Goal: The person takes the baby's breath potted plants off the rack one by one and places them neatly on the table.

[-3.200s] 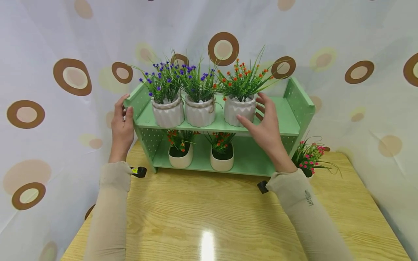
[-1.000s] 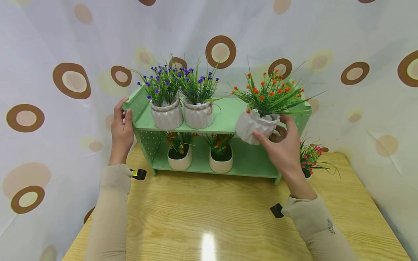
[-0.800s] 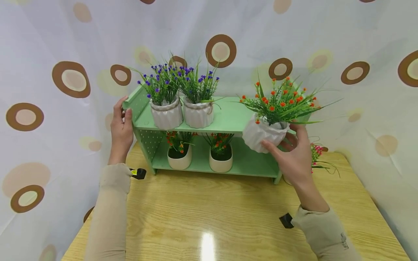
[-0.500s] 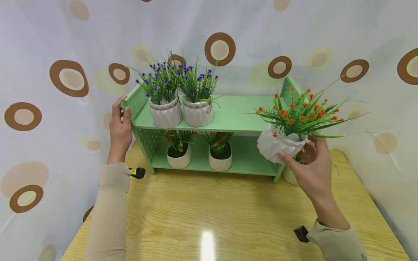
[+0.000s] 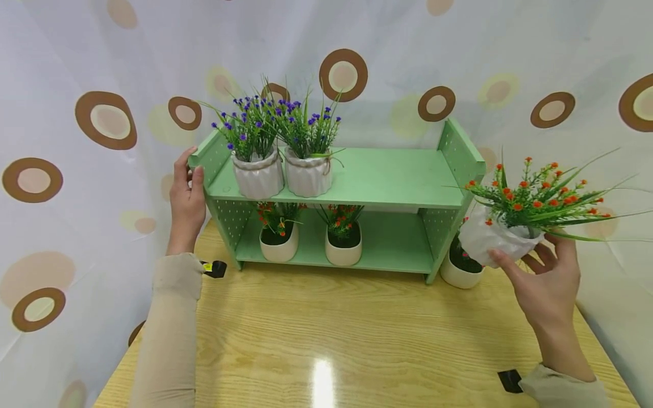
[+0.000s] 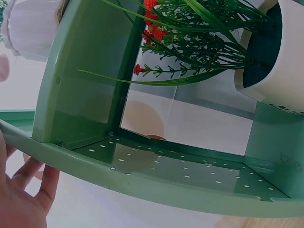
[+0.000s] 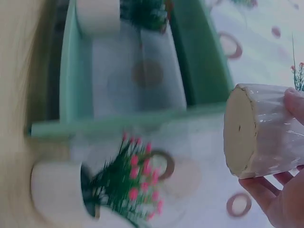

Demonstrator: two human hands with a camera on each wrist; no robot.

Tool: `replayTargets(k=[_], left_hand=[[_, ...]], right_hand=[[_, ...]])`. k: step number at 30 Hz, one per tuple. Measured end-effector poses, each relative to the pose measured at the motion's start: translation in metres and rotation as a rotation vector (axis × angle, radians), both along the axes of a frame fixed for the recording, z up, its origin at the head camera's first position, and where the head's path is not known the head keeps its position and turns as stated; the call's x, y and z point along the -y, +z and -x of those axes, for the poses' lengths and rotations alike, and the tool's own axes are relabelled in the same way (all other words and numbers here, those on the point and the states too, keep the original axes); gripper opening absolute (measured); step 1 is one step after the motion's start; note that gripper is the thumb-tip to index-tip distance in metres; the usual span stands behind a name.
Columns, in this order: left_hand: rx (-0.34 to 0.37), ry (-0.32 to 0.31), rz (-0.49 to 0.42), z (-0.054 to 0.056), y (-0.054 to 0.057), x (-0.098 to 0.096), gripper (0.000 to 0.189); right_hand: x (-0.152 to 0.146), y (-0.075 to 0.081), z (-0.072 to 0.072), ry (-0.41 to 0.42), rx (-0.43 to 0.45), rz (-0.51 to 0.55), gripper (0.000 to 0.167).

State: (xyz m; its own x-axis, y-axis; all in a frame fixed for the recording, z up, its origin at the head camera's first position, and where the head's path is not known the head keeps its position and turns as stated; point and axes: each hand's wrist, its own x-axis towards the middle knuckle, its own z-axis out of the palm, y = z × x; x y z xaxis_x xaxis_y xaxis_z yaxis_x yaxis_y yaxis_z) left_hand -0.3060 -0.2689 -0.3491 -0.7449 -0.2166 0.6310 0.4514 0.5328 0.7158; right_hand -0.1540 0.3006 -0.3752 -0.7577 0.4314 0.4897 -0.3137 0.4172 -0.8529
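My right hand (image 5: 548, 289) holds a white ceramic flowerpot (image 5: 492, 238) with orange flowers and long grass leaves, thumb in front and fingers behind. The pot is tilted, off the shelf, in the air right of it. Its flat underside shows in the right wrist view. My left hand (image 5: 187, 207) grips the upper left side panel of a green two-tier shelf (image 5: 398, 175). Two white pots with purple flowers, one left (image 5: 258, 177) and one right (image 5: 308, 175), stand on the upper tier.
On the lower tier stand two cream pots with red-orange flowers, one left (image 5: 279, 243) and one right (image 5: 344, 249). A cream pot with pink flowers (image 7: 61, 190) stands on the wooden table (image 5: 316, 323) beside the shelf's right side. A patterned curtain (image 5: 388, 45) hangs behind.
My right hand has taken the orange-flowered pot from the upper tier, tilted it and carried it right, past the shelf's right side. The left hand keeps its place on the shelf.
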Motion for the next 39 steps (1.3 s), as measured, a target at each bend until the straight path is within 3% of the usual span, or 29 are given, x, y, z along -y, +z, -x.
replayTargets(k=[9, 14, 26, 39], left_hand=[[-0.006, -0.005, 0.001, 0.000, 0.001, 0.001, 0.044], [-0.011, -0.008, -0.001, 0.000, 0.001, 0.001, 0.044], [0.006, -0.017, -0.014, -0.002, 0.004, -0.001, 0.045], [-0.014, 0.004, -0.007, 0.001, 0.000, -0.001, 0.043]], right_hand=[[-0.050, -0.018, 0.018, -0.175, 0.089, 0.044, 0.076], [-0.072, -0.028, 0.030, -0.253, 0.127, 0.029, 0.075], [-0.102, -0.058, 0.050, -0.308, 0.244, 0.177, 0.082], [-0.121, -0.105, 0.064, -0.330, 0.508, 0.093, 0.091]])
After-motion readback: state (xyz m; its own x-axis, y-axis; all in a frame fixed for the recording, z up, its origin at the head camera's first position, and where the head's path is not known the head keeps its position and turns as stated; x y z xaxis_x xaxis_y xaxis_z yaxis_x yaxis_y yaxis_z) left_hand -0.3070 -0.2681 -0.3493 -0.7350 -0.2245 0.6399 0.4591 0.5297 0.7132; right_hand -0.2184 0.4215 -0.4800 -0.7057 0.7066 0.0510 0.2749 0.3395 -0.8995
